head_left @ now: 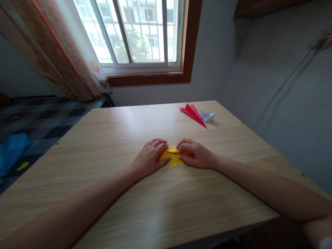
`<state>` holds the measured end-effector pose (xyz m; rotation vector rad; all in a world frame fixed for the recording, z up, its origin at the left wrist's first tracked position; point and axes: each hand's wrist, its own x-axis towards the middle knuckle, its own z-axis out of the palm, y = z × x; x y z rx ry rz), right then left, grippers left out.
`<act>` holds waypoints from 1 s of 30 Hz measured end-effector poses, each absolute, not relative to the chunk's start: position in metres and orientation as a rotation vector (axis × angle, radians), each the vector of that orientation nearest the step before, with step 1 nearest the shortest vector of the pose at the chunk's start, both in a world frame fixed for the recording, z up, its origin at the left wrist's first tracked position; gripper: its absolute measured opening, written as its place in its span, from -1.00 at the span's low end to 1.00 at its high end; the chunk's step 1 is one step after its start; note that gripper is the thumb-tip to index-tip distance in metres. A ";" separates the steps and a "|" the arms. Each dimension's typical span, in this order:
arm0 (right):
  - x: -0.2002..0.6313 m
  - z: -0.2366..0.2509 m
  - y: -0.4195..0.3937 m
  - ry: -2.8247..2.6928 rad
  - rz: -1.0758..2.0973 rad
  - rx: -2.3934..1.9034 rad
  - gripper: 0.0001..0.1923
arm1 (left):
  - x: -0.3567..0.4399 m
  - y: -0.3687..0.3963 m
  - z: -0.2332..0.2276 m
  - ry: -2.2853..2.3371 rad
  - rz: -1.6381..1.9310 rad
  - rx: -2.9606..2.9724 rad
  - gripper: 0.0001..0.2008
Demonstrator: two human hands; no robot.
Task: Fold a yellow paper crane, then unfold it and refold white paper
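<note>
A small folded yellow paper (pixel 173 157) lies flat on the wooden table (pixel 109 145), near its middle. My left hand (pixel 150 157) presses on the paper's left side with its fingers spread over it. My right hand (pixel 193 154) covers the right side, with fingertips pinching a fold at the paper's top edge. Most of the paper is hidden under both hands.
A folded red paper plane (pixel 193 114) and a small white folded paper (pixel 208 116) lie at the table's far right. A window (pixel 140 31) with a curtain (pixel 62 52) is behind. A checked bed cover (pixel 38 121) and a blue object (pixel 11 150) are on the left.
</note>
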<state>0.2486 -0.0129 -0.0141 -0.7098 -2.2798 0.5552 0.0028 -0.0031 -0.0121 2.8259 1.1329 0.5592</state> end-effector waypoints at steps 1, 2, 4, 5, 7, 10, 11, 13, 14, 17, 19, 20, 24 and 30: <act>0.249 -0.014 -0.013 -2.273 0.559 -0.737 -0.96 | 0.003 -0.003 -0.012 1.132 0.557 2.820 -0.69; 0.248 -0.013 -0.013 -2.259 0.561 -0.775 -0.96 | 0.003 -0.003 -0.011 1.131 0.554 2.813 -0.69; 0.248 -0.014 -0.013 -2.212 0.572 -0.876 -0.95 | 0.004 -0.004 -0.011 1.125 0.550 2.801 -0.68; 0.248 -0.015 -0.012 -2.185 0.582 -0.928 -0.94 | 0.004 -0.004 -0.010 1.115 0.548 2.796 -0.68; 0.247 -0.016 -0.010 -2.146 0.602 -1.005 -0.95 | 0.005 -0.005 -0.009 1.094 0.545 2.791 -0.70; 0.248 -0.018 -0.008 -2.147 0.613 -1.052 -0.97 | 0.005 -0.006 -0.009 1.082 0.536 2.794 -0.70; 0.248 -0.018 -0.008 -2.156 0.610 -1.061 -0.93 | 0.006 -0.006 -0.008 1.090 0.533 2.794 -0.70; 0.249 -0.019 -0.006 -2.186 0.586 -1.070 -0.84 | 0.006 -0.006 -0.008 1.121 0.531 2.788 -0.69; 0.249 -0.019 -0.006 -2.209 0.566 -1.066 -0.83 | 0.006 -0.005 -0.008 1.140 0.529 2.782 -0.69; 0.249 -0.020 -0.004 -2.254 0.519 -1.054 -0.87 | 0.005 -0.004 -0.008 1.174 0.532 2.758 -0.69; 0.249 -0.020 -0.004 -2.248 0.516 -1.055 -0.91 | 0.005 -0.004 -0.009 1.182 0.542 2.747 -0.69; 0.248 -0.020 -0.004 -2.237 0.518 -1.054 -0.92 | 0.005 -0.004 -0.010 1.188 0.552 2.741 -0.69; 0.249 -0.018 -0.005 -2.205 0.524 -0.995 -0.93 | 0.006 -0.005 -0.012 1.215 0.599 2.732 -0.64; 0.249 -0.016 -0.005 -2.140 0.503 -0.898 -0.94 | 0.004 -0.002 -0.012 1.359 0.610 2.740 -0.44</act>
